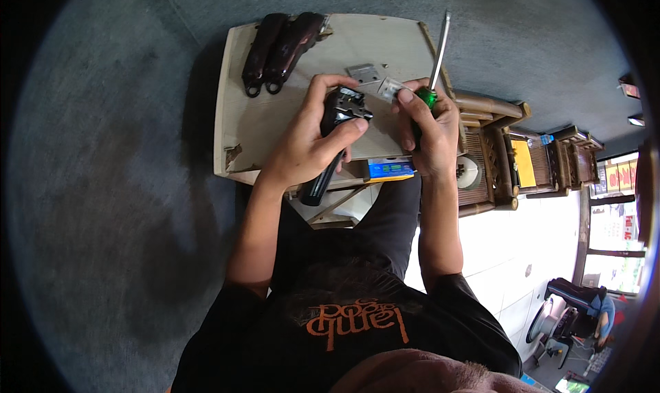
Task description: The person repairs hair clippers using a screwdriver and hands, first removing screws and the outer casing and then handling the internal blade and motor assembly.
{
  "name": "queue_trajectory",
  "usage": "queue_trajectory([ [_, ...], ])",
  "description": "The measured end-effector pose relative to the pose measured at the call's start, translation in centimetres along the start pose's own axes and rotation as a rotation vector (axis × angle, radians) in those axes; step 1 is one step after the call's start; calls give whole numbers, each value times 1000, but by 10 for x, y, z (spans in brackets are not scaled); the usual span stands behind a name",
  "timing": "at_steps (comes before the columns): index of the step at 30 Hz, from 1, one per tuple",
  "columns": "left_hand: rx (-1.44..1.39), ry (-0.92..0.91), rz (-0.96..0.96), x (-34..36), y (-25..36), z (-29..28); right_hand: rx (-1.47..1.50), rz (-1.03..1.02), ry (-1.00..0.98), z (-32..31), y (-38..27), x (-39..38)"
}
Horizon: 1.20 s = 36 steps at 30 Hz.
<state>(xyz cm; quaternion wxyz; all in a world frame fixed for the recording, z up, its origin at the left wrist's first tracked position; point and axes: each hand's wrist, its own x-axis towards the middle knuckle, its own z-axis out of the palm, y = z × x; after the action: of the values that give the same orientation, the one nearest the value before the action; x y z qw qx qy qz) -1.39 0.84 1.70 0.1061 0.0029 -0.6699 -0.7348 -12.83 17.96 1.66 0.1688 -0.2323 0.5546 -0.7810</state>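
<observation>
I am holding a black clipper [335, 111] in the middle of the picture, and the fingers of my left hand [306, 142] are curling around it. My right hand [434, 135], right of the middle, is gripping a green screwdriver [427, 97] and pinching a small metal plate [390, 89]. Another metal piece [363, 73] is lying nearby on the pale table [364, 36]. Two dark red clippers [294, 49] are lying side by side at the upper left.

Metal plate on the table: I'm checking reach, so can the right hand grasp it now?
Probably not easily: the plate lies close and mostly uncovered, but the right hand holds a green-handled screwdriver and a small pale piece.
</observation>
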Motion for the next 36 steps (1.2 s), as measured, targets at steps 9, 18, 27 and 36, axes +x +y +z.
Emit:
queue_trajectory([
  [9,29,15,3,-2,-2,-2,-50,31,-129,6,5,-4],
  [18,103,-7,46,0,-5,0,-132,81,-125,8,1,-4],
  [27,142,-16,39,0,-1,2,-133,-10,-149,6,3,-8],
  [36,7,-44,-18,-2,-3,-4,-169,8,-116,8,3,-9],
])
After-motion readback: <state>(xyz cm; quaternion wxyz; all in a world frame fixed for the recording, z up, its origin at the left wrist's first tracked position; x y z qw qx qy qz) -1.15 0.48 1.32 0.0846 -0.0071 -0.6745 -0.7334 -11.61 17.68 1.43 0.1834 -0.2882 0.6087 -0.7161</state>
